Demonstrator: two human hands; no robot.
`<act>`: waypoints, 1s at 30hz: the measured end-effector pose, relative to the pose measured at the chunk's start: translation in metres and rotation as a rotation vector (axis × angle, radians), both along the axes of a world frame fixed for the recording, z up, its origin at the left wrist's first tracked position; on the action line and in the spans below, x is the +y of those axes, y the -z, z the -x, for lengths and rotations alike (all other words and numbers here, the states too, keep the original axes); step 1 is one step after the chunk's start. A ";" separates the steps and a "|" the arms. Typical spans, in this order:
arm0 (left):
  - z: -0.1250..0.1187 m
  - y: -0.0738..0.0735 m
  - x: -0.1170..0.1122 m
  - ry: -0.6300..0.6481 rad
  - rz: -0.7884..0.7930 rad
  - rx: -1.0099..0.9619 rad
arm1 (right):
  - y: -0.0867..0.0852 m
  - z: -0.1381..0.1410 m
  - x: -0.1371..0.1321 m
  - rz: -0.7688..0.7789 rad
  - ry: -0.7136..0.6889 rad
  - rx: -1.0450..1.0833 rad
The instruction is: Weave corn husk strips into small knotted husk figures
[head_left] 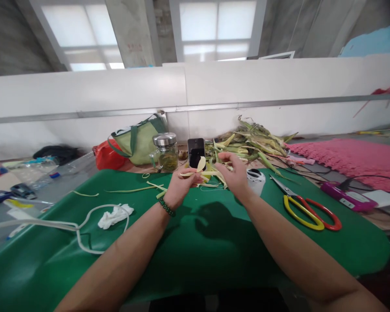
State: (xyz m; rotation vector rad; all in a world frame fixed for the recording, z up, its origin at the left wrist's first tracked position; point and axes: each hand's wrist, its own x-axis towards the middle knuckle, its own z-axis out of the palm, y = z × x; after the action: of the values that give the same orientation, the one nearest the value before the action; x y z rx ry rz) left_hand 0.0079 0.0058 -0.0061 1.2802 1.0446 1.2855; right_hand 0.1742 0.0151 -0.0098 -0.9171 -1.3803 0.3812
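"Where's the husk strip (209,173)?"

"Btwn the person's hands, just above the green mat (188,255), approx. in front of the phone (196,149)."

"And the left hand (179,184)?"

"Pinching the strip's L end, fingers narrow."

"Right hand (233,174)?"

"Fingers bent, thumb by the strip's R end. Gripping or not: no way to tell."

"Rest of the setup?"

"Scissors (289,191) on the mat, R side. Husk pile (253,141) behind, R of phone. Lidded glass jar (167,158) L of phone, tissue (115,216) nr the L forearm."
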 end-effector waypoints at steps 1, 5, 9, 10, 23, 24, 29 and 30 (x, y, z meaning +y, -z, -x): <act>-0.001 0.001 0.000 -0.012 -0.002 0.022 | -0.001 -0.001 -0.004 -0.123 0.092 -0.090; -0.005 0.001 -0.001 -0.003 -0.066 0.133 | -0.002 0.006 -0.016 -0.020 0.065 -0.438; -0.003 -0.003 -0.005 0.080 -0.047 0.290 | 0.006 0.013 -0.011 0.061 -0.041 -0.508; -0.001 -0.005 -0.006 0.123 0.002 0.309 | 0.007 0.013 -0.008 0.072 -0.065 -0.498; 0.023 -0.008 0.011 0.606 0.438 0.082 | 0.000 0.007 -0.009 0.194 -0.213 -0.493; 0.020 -0.006 0.010 0.556 0.404 0.082 | 0.001 0.007 -0.009 0.198 -0.214 -0.479; 0.002 0.003 0.003 0.242 0.173 0.083 | 0.005 0.009 -0.006 0.162 -0.162 -0.447; -0.001 0.004 0.003 0.194 0.151 0.067 | 0.006 0.010 -0.007 0.143 -0.150 -0.443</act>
State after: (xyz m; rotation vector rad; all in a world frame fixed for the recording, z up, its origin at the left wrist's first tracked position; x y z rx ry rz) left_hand 0.0088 0.0085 -0.0102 1.2825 1.0170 1.0053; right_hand 0.1637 0.0084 -0.0160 -1.0602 -1.8534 0.4090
